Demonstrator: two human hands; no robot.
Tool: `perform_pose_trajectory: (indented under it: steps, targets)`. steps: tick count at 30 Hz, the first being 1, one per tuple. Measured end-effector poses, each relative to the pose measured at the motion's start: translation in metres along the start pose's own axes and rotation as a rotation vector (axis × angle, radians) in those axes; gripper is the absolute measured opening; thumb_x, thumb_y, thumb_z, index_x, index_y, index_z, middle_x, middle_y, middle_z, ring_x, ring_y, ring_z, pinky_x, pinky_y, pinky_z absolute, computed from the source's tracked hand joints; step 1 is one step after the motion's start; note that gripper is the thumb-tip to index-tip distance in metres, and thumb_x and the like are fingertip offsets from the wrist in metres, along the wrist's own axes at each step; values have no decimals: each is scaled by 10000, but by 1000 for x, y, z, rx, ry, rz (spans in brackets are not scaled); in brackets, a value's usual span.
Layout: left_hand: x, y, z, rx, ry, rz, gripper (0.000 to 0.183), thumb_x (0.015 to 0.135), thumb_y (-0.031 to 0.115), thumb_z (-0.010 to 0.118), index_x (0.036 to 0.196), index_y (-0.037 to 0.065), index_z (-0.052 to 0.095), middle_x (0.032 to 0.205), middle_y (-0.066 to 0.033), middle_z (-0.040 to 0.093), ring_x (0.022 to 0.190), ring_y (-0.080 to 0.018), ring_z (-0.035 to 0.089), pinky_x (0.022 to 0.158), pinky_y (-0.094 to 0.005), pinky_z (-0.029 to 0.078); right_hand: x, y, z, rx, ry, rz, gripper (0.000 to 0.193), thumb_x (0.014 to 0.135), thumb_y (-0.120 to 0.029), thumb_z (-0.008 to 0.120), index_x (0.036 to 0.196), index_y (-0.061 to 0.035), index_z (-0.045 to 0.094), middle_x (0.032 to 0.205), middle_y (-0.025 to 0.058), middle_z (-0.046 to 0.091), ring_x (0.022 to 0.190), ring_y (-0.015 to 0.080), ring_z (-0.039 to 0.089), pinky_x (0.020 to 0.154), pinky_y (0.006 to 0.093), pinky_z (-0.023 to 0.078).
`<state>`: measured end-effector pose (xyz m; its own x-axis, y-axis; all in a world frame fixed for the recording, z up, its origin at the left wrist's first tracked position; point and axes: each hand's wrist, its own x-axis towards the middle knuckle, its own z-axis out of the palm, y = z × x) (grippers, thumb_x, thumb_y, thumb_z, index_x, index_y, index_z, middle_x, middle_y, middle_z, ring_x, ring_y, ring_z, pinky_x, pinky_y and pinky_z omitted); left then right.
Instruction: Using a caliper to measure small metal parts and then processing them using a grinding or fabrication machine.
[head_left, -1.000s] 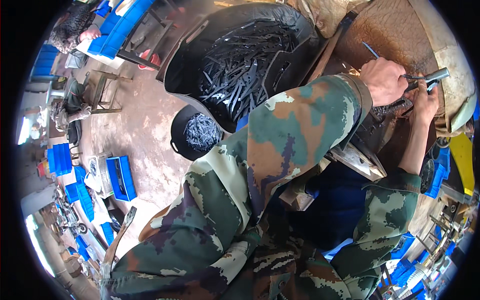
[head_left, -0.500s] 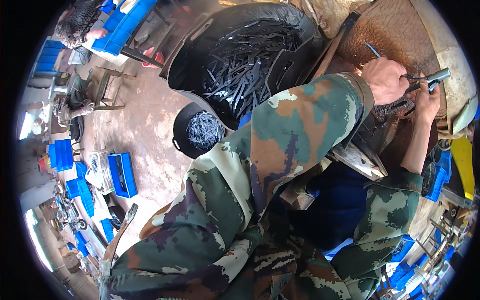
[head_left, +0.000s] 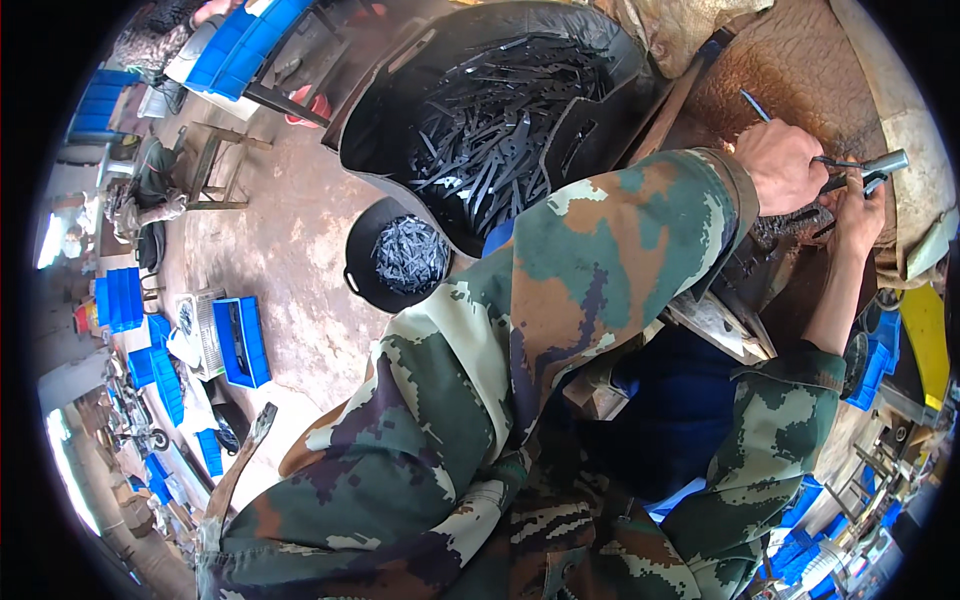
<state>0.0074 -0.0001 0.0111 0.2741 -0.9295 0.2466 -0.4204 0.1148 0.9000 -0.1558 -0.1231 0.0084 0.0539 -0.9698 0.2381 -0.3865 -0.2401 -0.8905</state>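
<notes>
Our left hand point(head_left: 780, 168) grips a thin strip point(head_left: 754, 105), probably for steadiness. By a grey tube point(head_left: 887, 163), we cannot tell our right hand's point(head_left: 857, 215) hold.

Right of the big black tub point(head_left: 375, 140), the left hand point(head_left: 783, 165) hides from me part of a blue-grey strip point(head_left: 754, 104); far left of it, the edge cuts off a co-worker point(head_left: 150, 50); below it, I can't separate the bucket's point(head_left: 361, 268) tiny pieces point(head_left: 410, 255)
</notes>
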Motion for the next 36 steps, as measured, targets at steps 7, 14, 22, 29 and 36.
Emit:
perform_pose_trajectory:
  steps: [7,14,22,29,36]
  targets:
    - [0,0,0,-12,-18,-9,259,818,267,579,919,81,728,842,-213,683,833,-421,659,812,-492,530,3,4,-2,-4,-9,3,189,950,-203,641,1030,-33,619,619,-4,483,486,99,523,451,267,521]
    - [0,1,1,-14,-23,-8,261,813,263,585,923,76,729,833,-215,680,823,-419,659,806,-489,531,6,9,-2,-2,9,10,191,956,-201,632,1047,-34,611,619,-4,482,487,98,522,449,265,517]
    - [2,0,0,-24,-24,-18,260,809,258,587,919,71,730,817,-217,678,821,-419,658,807,-493,528,5,8,1,17,-9,-12,183,961,-201,621,1044,-39,615,617,-1,491,484,100,532,449,260,512]
    - [-1,0,1,-28,-11,-1,257,805,253,586,915,71,731,810,-225,674,809,-430,655,801,-493,530,2,8,0,26,-9,-22,179,958,-206,625,1022,-39,629,620,-3,494,490,93,525,452,258,518]
    - [0,-2,2,-18,-12,23,260,807,252,584,923,74,734,804,-226,673,807,-429,655,798,-491,532,4,11,1,17,-9,-17,171,962,-192,616,1029,-35,632,652,3,520,509,87,530,458,253,527]
